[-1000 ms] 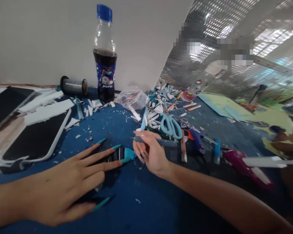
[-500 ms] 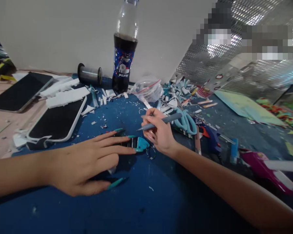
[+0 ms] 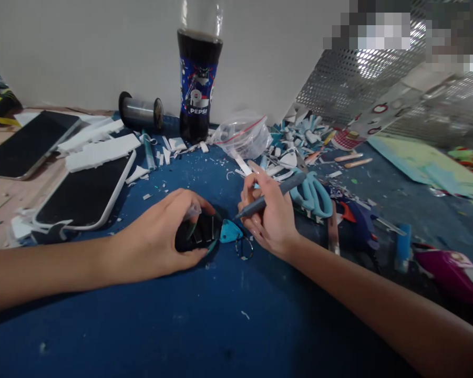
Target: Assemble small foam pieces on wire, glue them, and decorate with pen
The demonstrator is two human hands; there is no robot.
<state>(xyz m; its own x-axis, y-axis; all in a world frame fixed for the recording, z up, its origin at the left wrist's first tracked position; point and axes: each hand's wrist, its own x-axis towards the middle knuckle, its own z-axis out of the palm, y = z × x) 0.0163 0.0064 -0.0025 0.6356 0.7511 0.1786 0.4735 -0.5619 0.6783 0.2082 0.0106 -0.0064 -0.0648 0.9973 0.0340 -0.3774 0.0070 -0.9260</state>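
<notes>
A small black piece with pale stripes and a blue triangular head (image 3: pixel 230 231) lies flat on the blue table, with a thin metal ring (image 3: pixel 244 248) at its tip. My left hand (image 3: pixel 161 233) arches over this keychain, its thumb and fingertips closed at the two edges by the blue head. Part of the black body is hidden under the fingers. In my right hand (image 3: pixel 270 215) a slim grey pen (image 3: pixel 256 206) is pinched, its point just right of the blue head and apart from it. Light blue scissors (image 3: pixel 311 194) lie right behind that hand.
Behind stand a Pepsi bottle (image 3: pixel 199 89) and a spool of clear line (image 3: pixel 141 112). Two phones (image 3: pixel 89 194) lie left under white foam strips. A plastic bag (image 3: pixel 244 136) and blue-white scraps (image 3: pixel 299 136) sit at the back. A magenta tool (image 3: pixel 453 270) lies far right.
My left hand has gone from lying flat with fingers spread to curling round the keychain's edges. The pen point has swung down toward the blue head. The view has shifted.
</notes>
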